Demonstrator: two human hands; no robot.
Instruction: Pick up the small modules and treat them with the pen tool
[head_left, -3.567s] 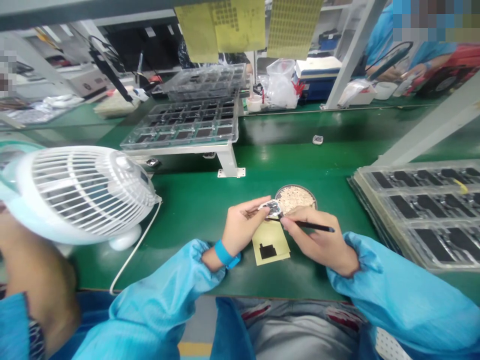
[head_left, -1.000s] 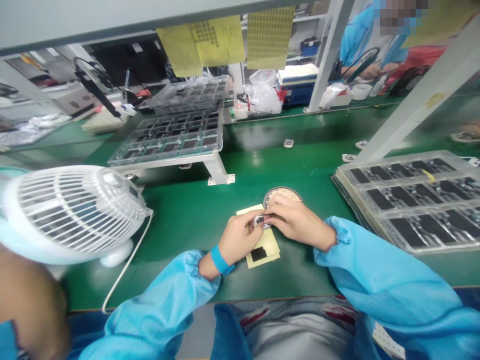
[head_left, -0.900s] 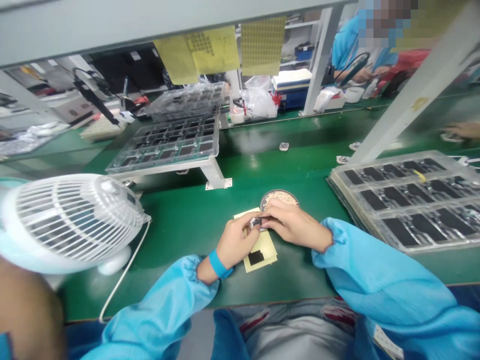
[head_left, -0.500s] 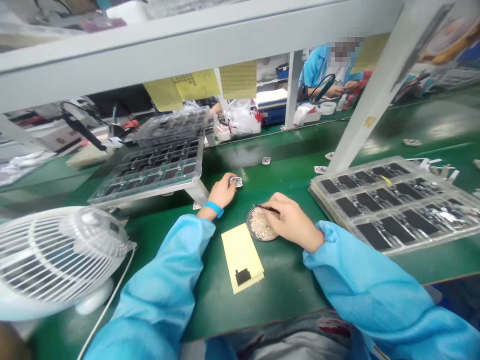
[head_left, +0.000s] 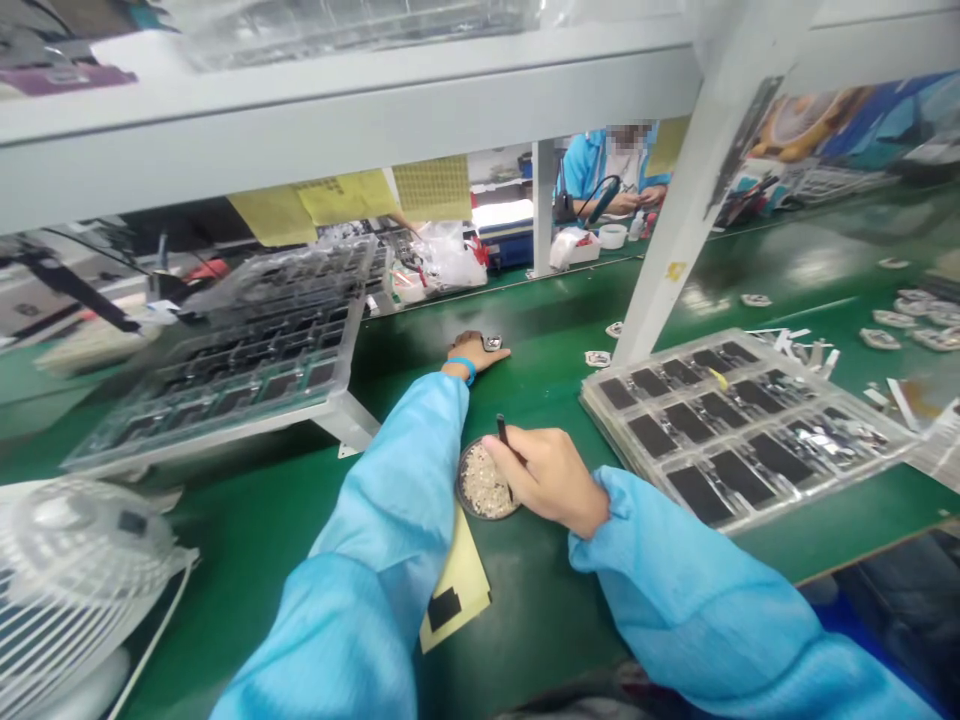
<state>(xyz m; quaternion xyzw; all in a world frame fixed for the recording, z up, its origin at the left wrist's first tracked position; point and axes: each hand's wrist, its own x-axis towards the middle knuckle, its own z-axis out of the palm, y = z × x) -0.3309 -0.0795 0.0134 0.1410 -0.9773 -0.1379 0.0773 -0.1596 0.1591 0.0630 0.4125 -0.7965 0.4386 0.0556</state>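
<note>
My left hand (head_left: 474,350) reaches forward over the green bench, thumb stretched out and fingers apart around a small metallic part with a pale rim (head_left: 493,343); whether it touches the part is unclear. My right hand (head_left: 551,470) is closed on slim black tweezers (head_left: 502,428), over the right side of a round dark-rimmed dish (head_left: 480,488) full of small beige pieces. The tweezers' tips are hidden by the hand. Below the dish lies a yellow paper slip (head_left: 469,580) with a black rectangular piece (head_left: 444,607) on it, partly covered by my left sleeve.
Stacked clear trays (head_left: 720,420) of black screen-like parts lie at right, behind them a white post (head_left: 667,240). More trays (head_left: 240,375) sit on a raised stand at left. A white fan (head_left: 67,570) stands at lower left. Across the bench, a person in blue (head_left: 589,165) works.
My left hand has moved forward from one small part to another farther up the bench. The tweezers in my right hand have tilted more upright over the dish. The whole view has shifted.
</note>
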